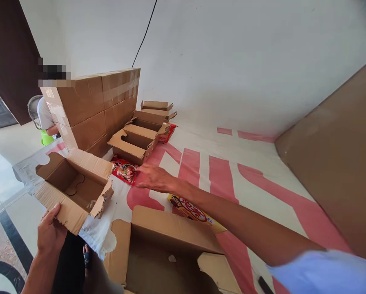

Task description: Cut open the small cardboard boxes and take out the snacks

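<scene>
My left hand grips the near flap of an open cardboard box at the table's left edge, thumb on top. That box looks bare inside, apart from a small pale scrap near its corner. My right hand reaches across with fingers stretched out at the right end of a red printed food packet. Whether the fingertips touch the packet is hard to make out. The packet lies flat just past the held box. Under my right forearm lies a yellow printed packet, partly hidden.
A larger open box stands in front of me. More open boxes line the far side, with another red packet beside them. Stacked sealed cartons form a wall at back left; a person sits behind it near a fan.
</scene>
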A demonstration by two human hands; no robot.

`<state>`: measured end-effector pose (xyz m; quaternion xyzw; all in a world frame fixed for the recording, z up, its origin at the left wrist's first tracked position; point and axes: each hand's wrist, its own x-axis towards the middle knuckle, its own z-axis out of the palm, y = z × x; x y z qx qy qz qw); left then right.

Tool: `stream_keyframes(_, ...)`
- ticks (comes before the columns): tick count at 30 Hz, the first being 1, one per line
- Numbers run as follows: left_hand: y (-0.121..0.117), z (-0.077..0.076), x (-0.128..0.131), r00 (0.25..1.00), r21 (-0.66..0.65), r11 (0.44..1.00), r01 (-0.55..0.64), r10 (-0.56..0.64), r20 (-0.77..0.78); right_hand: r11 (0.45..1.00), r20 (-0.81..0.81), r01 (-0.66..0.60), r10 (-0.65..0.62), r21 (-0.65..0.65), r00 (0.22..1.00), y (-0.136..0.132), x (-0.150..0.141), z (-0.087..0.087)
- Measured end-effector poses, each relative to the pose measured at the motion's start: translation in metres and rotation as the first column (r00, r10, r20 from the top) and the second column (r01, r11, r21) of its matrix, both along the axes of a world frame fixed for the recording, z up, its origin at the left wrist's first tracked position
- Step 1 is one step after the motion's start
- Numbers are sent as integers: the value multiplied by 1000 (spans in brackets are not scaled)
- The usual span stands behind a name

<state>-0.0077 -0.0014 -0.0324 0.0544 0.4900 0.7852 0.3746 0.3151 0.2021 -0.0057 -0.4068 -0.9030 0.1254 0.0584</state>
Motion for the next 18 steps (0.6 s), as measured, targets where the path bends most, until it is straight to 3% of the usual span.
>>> stream_keyframes(2,-5,1,2,1000,-54,998,-28,28,-2,998,142,-16,8,59,990,14,-29,-22)
stream_keyframes(4,-9,2,3,999,-106,994,-41,42,8,997,176,-19,5,81,984,18,-48,-42)
stream_keyframes(8,-12,-6,3,1000,-129,992,-12,14,12,993,198,1,-24,114,980,23,-63,-63)
stream_keyframes(13,5,-28,11,996,-54,994,92,-91,19,981,123,149,-165,127,979,41,-57,-55)
stream_keyframes(18,61,-34,44,966,34,965,258,-258,-14,972,15,223,-225,80,974,54,-43,-32)
